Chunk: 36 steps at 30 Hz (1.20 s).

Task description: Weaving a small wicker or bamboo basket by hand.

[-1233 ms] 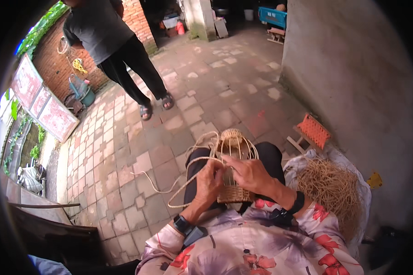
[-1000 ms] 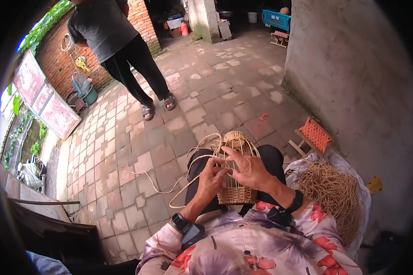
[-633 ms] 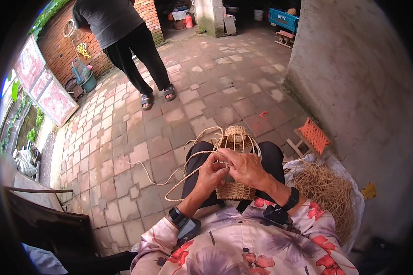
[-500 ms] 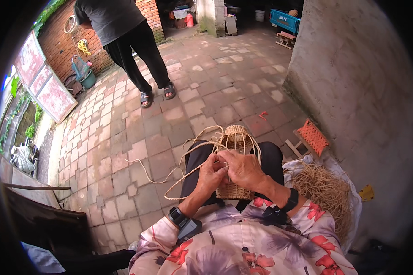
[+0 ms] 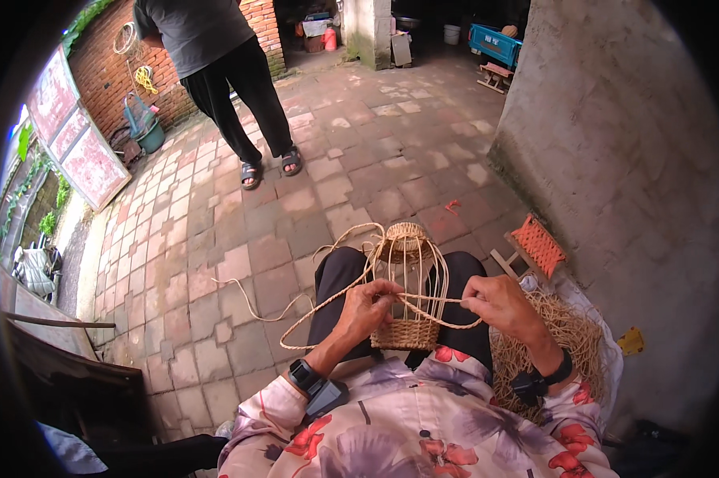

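Note:
A half-woven straw basket (image 5: 405, 334) rests in my lap between my knees, with a tightly woven band near me, a woven far end, and bare upright strands between them. My left hand (image 5: 367, 310) is closed at the left side of the basket, its fingers pinching the twisted straw cord (image 5: 299, 324) by the strands. Off to the right of the basket, my right hand (image 5: 499, 304) pinches a length of the cord stretched across the strands, a slack loop hanging just below. More cord loops out on the left, its loose end trailing over the paving.
A heap of straw strands (image 5: 571, 338) lies on a white sheet (image 5: 612, 350) at my right, beside a small stool with an orange woven seat (image 5: 538, 245). A rough wall (image 5: 614, 151) rises beyond. Another person (image 5: 236, 88) stands on the paving at the far left.
My right hand has moved away from my left, out to the right, drawing cord across the basket. My left hand has stayed near the basket, and the bare strands now show more.

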### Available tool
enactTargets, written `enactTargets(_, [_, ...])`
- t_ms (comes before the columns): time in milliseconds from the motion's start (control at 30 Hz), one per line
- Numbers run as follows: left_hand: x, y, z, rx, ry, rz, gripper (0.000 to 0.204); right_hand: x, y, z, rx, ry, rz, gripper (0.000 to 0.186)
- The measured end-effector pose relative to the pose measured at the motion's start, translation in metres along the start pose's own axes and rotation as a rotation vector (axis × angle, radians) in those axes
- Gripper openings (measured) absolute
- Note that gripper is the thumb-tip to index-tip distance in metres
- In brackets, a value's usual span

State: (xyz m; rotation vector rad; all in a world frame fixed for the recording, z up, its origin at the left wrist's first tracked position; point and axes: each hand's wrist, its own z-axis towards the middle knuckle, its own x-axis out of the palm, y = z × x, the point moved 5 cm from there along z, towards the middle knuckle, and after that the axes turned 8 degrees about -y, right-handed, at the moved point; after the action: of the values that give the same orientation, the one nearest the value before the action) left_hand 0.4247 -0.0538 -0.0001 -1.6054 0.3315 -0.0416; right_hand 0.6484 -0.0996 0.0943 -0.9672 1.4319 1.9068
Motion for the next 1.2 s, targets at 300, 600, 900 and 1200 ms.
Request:
enactTargets(300, [-0.001,-0.004,0.003,-0.057,0.076,-0.051,0.016,0.021,-0.090,-0.015,0.531,0.375,1.078,0.010])
enactTargets(600, [-0.005,0.003,0.007,-0.064,0.118,-0.082,0.015,0.042,-0.008,0.010,-0.204,-0.307,0.051,0.014])
enactTargets(900, [-0.004,0.000,0.006,-0.064,0.044,-0.019,0.013,0.053,-0.040,-0.009,0.358,0.535,0.939,0.013])
enactTargets(1200, [0.003,-0.002,0.011,0.031,-0.071,0.099,0.019,-0.025,-0.045,0.037,-0.242,-0.301,-0.133,0.043])
